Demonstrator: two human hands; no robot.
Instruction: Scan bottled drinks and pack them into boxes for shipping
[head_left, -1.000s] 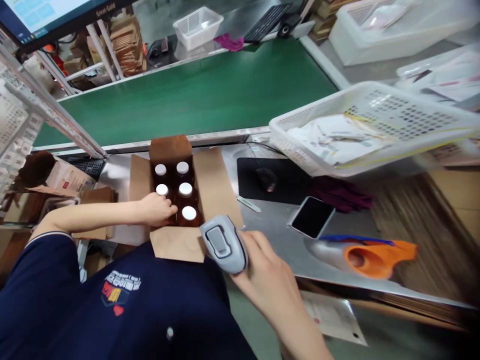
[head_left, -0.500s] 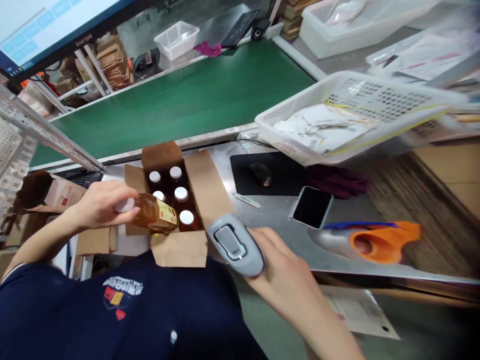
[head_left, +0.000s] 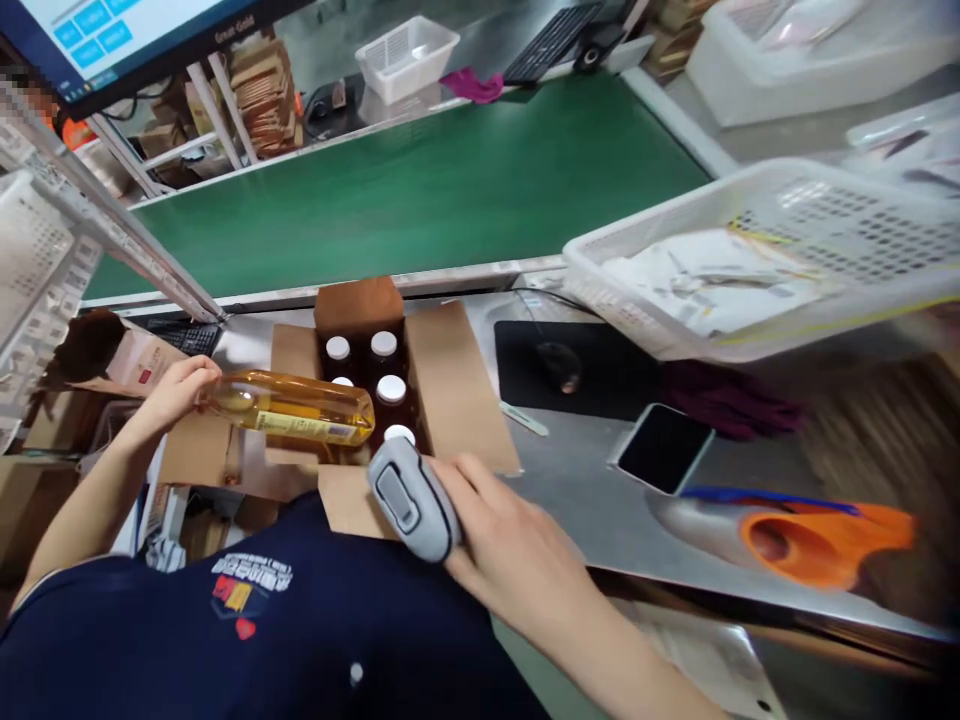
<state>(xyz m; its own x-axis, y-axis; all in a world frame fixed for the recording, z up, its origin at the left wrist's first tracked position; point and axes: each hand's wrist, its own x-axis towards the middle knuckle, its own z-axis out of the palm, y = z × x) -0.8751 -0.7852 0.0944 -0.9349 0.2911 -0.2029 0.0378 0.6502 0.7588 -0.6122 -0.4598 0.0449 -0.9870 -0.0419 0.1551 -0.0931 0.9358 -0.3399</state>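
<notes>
My left hand [head_left: 182,388] is closed round the neck end of a bottle of amber liquid [head_left: 296,408]. The bottle lies nearly level over the left side of an open cardboard box [head_left: 461,385], its label towards me. Inside the box stand several dark bottles with white caps [head_left: 391,389]. My right hand [head_left: 495,530] grips a grey handheld scanner [head_left: 414,498], whose head is at the box's near right corner, close to one white cap. The fingers round its handle are partly hidden.
Right of the box are a mouse [head_left: 559,366] on a black pad, a phone [head_left: 664,449], a purple cloth [head_left: 727,400] and an orange tape dispenser [head_left: 817,545]. A white basket [head_left: 652,325] holds papers. A green conveyor belt [head_left: 420,195] runs behind; a monitor [head_left: 150,50] hangs upper left.
My left hand has lifted the bottle and swung it level, moving left, so more of it shows. My right hand has brought the scanner left, nearer the box. The view has shifted slightly.
</notes>
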